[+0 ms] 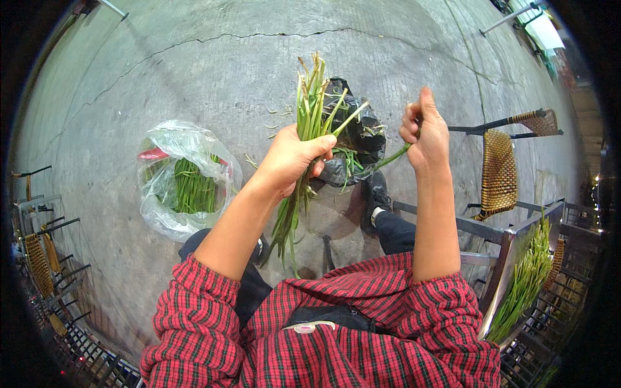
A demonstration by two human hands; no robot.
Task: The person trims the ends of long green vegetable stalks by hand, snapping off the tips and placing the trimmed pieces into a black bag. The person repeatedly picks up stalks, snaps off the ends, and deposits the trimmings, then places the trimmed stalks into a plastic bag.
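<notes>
My left hand [303,157] grips a bunch of long green stalks [312,104], with pale cut ends pointing up and away and thin green leaves hanging below. My right hand [426,131], held apart to the right, is closed on a single green stalk [395,156] that slants down to the left. Between and beyond the hands, a black plastic bag [371,131] lies on the floor with green and pale scraps on it. On the left, an open clear plastic bag [187,225] holds more long green stalks [193,186].
At the right edge a metal tray [495,310] of green stalks rests on a frame, near a woven chair [499,169]. More woven chairs [39,262] stand at the far left. Small scraps [271,127] lie on the cracked concrete floor [218,77]. My shoe [377,191] is beside the black bag.
</notes>
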